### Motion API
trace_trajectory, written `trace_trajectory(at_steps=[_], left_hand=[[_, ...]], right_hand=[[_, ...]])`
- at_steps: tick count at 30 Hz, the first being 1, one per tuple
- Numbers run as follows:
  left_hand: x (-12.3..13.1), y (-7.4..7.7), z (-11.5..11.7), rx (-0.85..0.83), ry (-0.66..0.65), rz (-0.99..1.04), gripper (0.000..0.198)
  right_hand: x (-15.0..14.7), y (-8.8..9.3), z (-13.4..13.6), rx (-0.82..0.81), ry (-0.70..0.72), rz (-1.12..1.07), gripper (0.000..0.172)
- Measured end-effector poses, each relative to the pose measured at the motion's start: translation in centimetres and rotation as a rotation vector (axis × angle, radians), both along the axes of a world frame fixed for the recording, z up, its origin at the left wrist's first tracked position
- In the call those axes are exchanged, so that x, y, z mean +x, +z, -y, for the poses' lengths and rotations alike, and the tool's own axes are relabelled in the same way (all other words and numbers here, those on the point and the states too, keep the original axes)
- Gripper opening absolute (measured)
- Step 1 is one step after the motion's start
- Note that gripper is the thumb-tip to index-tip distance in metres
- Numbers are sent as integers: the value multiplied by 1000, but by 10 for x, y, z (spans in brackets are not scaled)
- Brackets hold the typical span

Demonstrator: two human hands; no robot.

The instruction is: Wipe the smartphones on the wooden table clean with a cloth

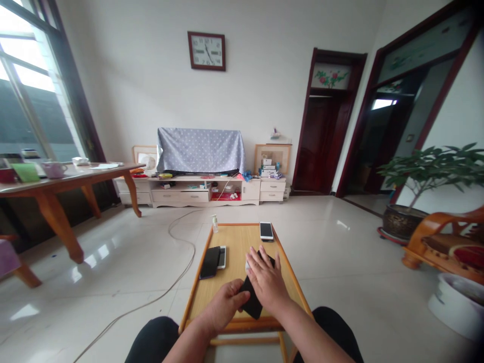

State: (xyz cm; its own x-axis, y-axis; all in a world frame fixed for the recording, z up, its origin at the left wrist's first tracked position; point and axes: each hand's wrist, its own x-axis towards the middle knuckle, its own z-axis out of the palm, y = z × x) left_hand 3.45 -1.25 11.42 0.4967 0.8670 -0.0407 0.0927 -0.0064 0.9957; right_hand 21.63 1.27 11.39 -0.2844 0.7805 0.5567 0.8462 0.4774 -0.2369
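A black phone point(252, 305) is held at a slant above the near half of a small wooden table point(236, 237). My left hand point(227, 305) grips its lower left edge, thumb on top. Across its upper face lies my right hand point(266, 282), fingers stretched out and spread. A bit of something whitish point(247, 265) shows by the right fingertips; I cannot make out what it is. Left of my hands, a dark phone point(210, 262) partly overlaps a white phone point(223, 257). Another white phone point(266, 231) with a dark screen rests near the far right corner.
A clear pump bottle point(215, 223) stands at the table's far left corner. A cable point(181, 269) runs over the floor on the left. My knees flank the table. A larger wooden table point(49, 194) is at left, a potted plant point(408, 217) and wooden chair point(442, 242) at right.
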Motion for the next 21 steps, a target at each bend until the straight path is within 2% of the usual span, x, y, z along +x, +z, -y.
trace_trajectory(at_steps=[2, 5, 9, 11, 14, 17, 18, 21], left_hand=[[-6, 0, -1, 4, -20, -24, 31], [-15, -2, -3, -20, -47, -41, 32], [-22, -10, -9, -60, -22, -69, 35], [-21, -17, -13, -59, 40, -119, 38], [-16, -30, -16, -9, 162, -227, 54], [-9, -46, -17, 130, 244, -433, 96], [-7, -52, -17, 188, 252, -523, 102], [-4, -66, -19, 296, 242, -743, 95]], right_hand=[[8, -5, -8, -27, -81, -171, 46], [26, -12, -23, -161, -146, -535, 49], [35, -30, -28, -395, -21, -932, 55], [30, -44, -25, -480, -30, -1060, 57], [20, -66, -22, -518, -137, -1147, 56], [11, -83, -21, -500, -191, -1161, 52], [9, -87, -22, -496, -203, -1162, 50], [6, -96, -25, -500, -230, -1151, 48]])
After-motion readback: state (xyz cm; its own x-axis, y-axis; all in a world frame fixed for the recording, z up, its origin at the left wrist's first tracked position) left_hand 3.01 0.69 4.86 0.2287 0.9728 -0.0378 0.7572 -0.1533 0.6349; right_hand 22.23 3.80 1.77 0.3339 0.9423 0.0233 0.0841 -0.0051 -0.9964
